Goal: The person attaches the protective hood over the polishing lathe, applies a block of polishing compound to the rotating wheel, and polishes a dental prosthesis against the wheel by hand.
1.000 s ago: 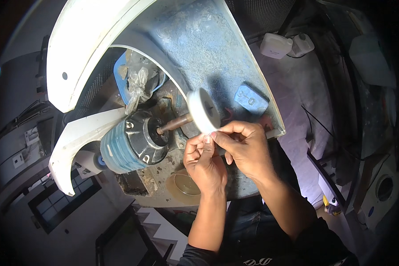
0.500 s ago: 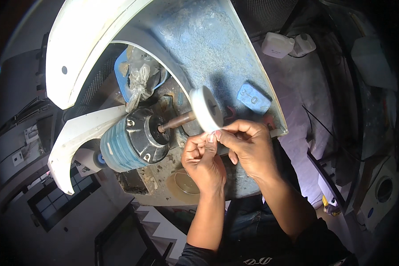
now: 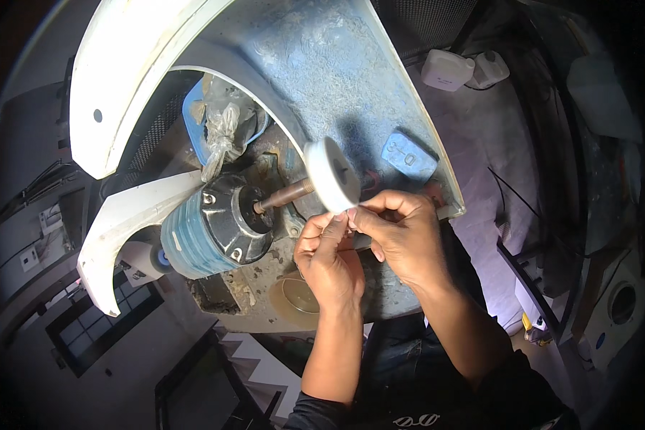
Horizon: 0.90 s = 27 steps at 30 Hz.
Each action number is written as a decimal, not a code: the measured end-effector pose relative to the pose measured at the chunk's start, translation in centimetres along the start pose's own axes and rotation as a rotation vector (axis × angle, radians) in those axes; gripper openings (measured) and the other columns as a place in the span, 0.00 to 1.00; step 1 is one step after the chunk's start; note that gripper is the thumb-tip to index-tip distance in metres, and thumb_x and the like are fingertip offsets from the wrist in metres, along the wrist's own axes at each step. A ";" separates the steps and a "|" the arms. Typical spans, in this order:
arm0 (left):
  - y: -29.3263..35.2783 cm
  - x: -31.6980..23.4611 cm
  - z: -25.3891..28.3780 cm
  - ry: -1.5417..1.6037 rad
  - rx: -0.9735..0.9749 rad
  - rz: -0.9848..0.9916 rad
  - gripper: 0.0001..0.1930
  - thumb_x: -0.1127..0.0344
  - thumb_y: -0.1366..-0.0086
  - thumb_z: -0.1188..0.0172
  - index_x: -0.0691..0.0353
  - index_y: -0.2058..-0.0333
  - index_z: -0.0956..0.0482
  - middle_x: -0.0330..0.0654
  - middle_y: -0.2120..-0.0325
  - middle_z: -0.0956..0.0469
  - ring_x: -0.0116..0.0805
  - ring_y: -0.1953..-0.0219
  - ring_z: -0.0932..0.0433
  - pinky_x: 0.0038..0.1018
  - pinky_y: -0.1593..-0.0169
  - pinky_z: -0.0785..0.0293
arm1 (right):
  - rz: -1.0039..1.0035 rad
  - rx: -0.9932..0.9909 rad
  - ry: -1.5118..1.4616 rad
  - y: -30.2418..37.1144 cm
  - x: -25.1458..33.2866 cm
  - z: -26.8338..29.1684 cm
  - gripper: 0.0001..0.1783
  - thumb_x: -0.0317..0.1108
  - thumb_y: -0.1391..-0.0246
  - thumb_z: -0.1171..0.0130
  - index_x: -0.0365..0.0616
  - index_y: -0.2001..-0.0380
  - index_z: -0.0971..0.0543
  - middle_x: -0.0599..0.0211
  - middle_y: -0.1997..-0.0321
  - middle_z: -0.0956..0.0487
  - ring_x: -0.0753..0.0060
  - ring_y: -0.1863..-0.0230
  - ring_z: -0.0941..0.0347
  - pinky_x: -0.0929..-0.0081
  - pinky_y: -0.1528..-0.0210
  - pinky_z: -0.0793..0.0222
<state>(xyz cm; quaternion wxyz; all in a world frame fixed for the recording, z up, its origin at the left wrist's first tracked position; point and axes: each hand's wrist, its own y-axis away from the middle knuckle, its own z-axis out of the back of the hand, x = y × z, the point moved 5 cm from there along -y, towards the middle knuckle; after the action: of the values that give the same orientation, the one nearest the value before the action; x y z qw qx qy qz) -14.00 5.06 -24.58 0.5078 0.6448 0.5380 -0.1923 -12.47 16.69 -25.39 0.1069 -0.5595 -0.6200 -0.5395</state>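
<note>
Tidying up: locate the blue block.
The blue block is right of centre in the head view, above the right hand and right of the white wheel.

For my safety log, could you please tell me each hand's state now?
Left hand: pinched closed by the white wheel, any held item unclear.
Right hand: pinched closed, any held item unclear.

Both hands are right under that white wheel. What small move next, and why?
I'd probably ease the left hand and right hand slightly down, clear of the white wheel, for a look. Their fingertips meet at its lower rim, hiding whatever they may pinch, and I can't tell whether the wheel, on its metal shaft, is turning.
</note>
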 end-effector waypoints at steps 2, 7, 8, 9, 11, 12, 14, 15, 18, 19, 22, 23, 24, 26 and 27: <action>0.0 0.0 0.0 0.014 0.007 0.006 0.03 0.78 0.37 0.44 0.71 0.67 0.23 0.47 0.71 0.20 0.31 0.69 0.22 0.26 0.58 0.27 | 0.004 0.002 0.008 0.1 0.3 -0.1 0.06 0.25 0.47 0.37 0.34 0.75 0.20 0.71 0.81 0.23 0.92 0.85 0.37 0.88 0.86 0.46; -0.2 0.2 0.1 0.039 0.040 0.020 0.03 0.78 0.38 0.44 0.71 0.68 0.23 0.46 0.71 0.20 0.31 0.68 0.22 0.26 0.58 0.27 | 0.073 -0.017 0.073 0.0 0.7 0.0 0.05 0.24 0.49 0.36 0.33 0.75 0.19 0.72 0.80 0.22 0.91 0.81 0.34 0.86 0.82 0.42; -0.1 0.2 0.2 0.045 0.032 0.025 0.03 0.78 0.38 0.44 0.71 0.68 0.23 0.46 0.71 0.20 0.31 0.68 0.22 0.26 0.58 0.27 | 0.072 -0.016 0.072 0.0 0.7 0.0 0.05 0.24 0.49 0.36 0.33 0.75 0.19 0.72 0.80 0.22 0.91 0.81 0.34 0.86 0.82 0.42; -0.1 0.1 0.3 0.050 0.023 0.031 0.03 0.78 0.38 0.44 0.72 0.68 0.23 0.46 0.71 0.20 0.31 0.68 0.22 0.27 0.58 0.27 | 0.085 -0.008 0.095 0.1 0.7 -0.1 0.05 0.24 0.50 0.36 0.33 0.76 0.19 0.73 0.80 0.22 0.91 0.80 0.34 0.86 0.81 0.41; -0.1 0.1 0.2 0.054 0.034 0.033 0.03 0.78 0.38 0.44 0.72 0.68 0.23 0.46 0.71 0.20 0.31 0.69 0.23 0.27 0.58 0.27 | 0.096 0.001 0.117 0.1 0.8 -0.1 0.04 0.23 0.50 0.36 0.33 0.76 0.19 0.73 0.80 0.22 0.91 0.79 0.33 0.86 0.80 0.40; -0.1 0.1 0.1 0.059 0.045 0.036 0.03 0.79 0.38 0.44 0.72 0.68 0.22 0.47 0.71 0.20 0.31 0.69 0.23 0.27 0.58 0.27 | 0.083 -0.006 0.110 0.0 0.9 0.0 0.05 0.23 0.49 0.36 0.33 0.76 0.20 0.72 0.80 0.22 0.91 0.80 0.34 0.86 0.81 0.41; 0.0 -0.1 -0.7 0.028 0.005 0.046 0.02 0.79 0.39 0.44 0.70 0.69 0.23 0.45 0.72 0.21 0.30 0.70 0.24 0.25 0.59 0.28 | 0.071 -0.011 0.103 0.0 0.8 0.1 0.05 0.24 0.49 0.37 0.33 0.76 0.20 0.72 0.81 0.22 0.91 0.81 0.34 0.86 0.83 0.42; 0.0 -0.2 -0.8 -0.003 -0.035 0.056 0.03 0.78 0.39 0.44 0.68 0.71 0.23 0.43 0.74 0.22 0.28 0.71 0.26 0.24 0.59 0.30 | 0.026 -0.013 0.076 0.0 0.6 0.2 0.05 0.24 0.49 0.37 0.33 0.76 0.20 0.72 0.81 0.23 0.91 0.83 0.35 0.87 0.84 0.43; 0.0 -0.4 -0.9 -0.047 0.014 0.037 0.03 0.79 0.40 0.45 0.68 0.72 0.24 0.43 0.73 0.22 0.28 0.71 0.25 0.24 0.59 0.30 | -0.009 -0.024 0.032 -0.1 0.4 0.3 0.06 0.24 0.48 0.37 0.33 0.76 0.20 0.72 0.82 0.23 0.92 0.86 0.37 0.87 0.87 0.46; 0.0 -0.3 -0.9 -0.048 0.014 0.040 0.03 0.79 0.40 0.45 0.68 0.72 0.24 0.43 0.73 0.22 0.28 0.71 0.25 0.24 0.59 0.30 | 0.000 -0.030 0.015 -0.1 0.4 0.3 0.06 0.25 0.48 0.37 0.34 0.76 0.20 0.72 0.82 0.24 0.92 0.87 0.38 0.88 0.89 0.48; -0.1 -0.2 -0.8 -0.063 0.001 0.053 0.04 0.79 0.39 0.45 0.68 0.73 0.24 0.43 0.73 0.21 0.28 0.70 0.25 0.24 0.59 0.30 | -0.024 -0.017 0.042 -0.1 0.6 0.3 0.05 0.24 0.49 0.37 0.33 0.76 0.20 0.72 0.82 0.23 0.91 0.84 0.36 0.86 0.85 0.44; -0.1 -0.2 -0.8 -0.038 0.005 0.045 0.04 0.79 0.39 0.46 0.68 0.73 0.24 0.44 0.73 0.21 0.29 0.70 0.25 0.24 0.59 0.29 | -0.023 -0.019 0.042 -0.1 0.5 0.3 0.05 0.24 0.49 0.37 0.33 0.76 0.20 0.72 0.82 0.23 0.91 0.84 0.36 0.86 0.85 0.44; 0.0 -0.3 -0.8 -0.014 0.009 0.037 0.04 0.79 0.39 0.46 0.69 0.72 0.24 0.44 0.73 0.21 0.29 0.70 0.24 0.24 0.59 0.29 | 0.033 -0.006 0.093 -0.1 0.6 0.3 0.05 0.24 0.49 0.37 0.33 0.76 0.20 0.72 0.81 0.23 0.91 0.82 0.34 0.85 0.82 0.41; -0.1 0.0 -0.2 0.010 0.033 0.032 0.03 0.79 0.38 0.45 0.70 0.69 0.23 0.45 0.71 0.20 0.30 0.69 0.23 0.25 0.58 0.28 | 0.089 0.008 0.143 -0.1 0.9 0.2 0.05 0.24 0.49 0.37 0.33 0.76 0.20 0.72 0.80 0.22 0.90 0.79 0.32 0.85 0.79 0.38; -0.1 0.1 0.1 0.034 0.056 0.025 0.03 0.79 0.37 0.45 0.71 0.66 0.23 0.47 0.70 0.19 0.31 0.68 0.22 0.26 0.57 0.27 | 0.092 0.006 0.168 0.0 0.9 0.1 0.05 0.24 0.50 0.37 0.33 0.76 0.19 0.71 0.79 0.21 0.90 0.77 0.31 0.84 0.76 0.36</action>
<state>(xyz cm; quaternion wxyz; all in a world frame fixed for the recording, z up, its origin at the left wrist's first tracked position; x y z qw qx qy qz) -14.04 5.02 -24.72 0.4826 0.6684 0.5331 -0.1898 -12.74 17.34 -24.75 0.1847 -0.5398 -0.5843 -0.5771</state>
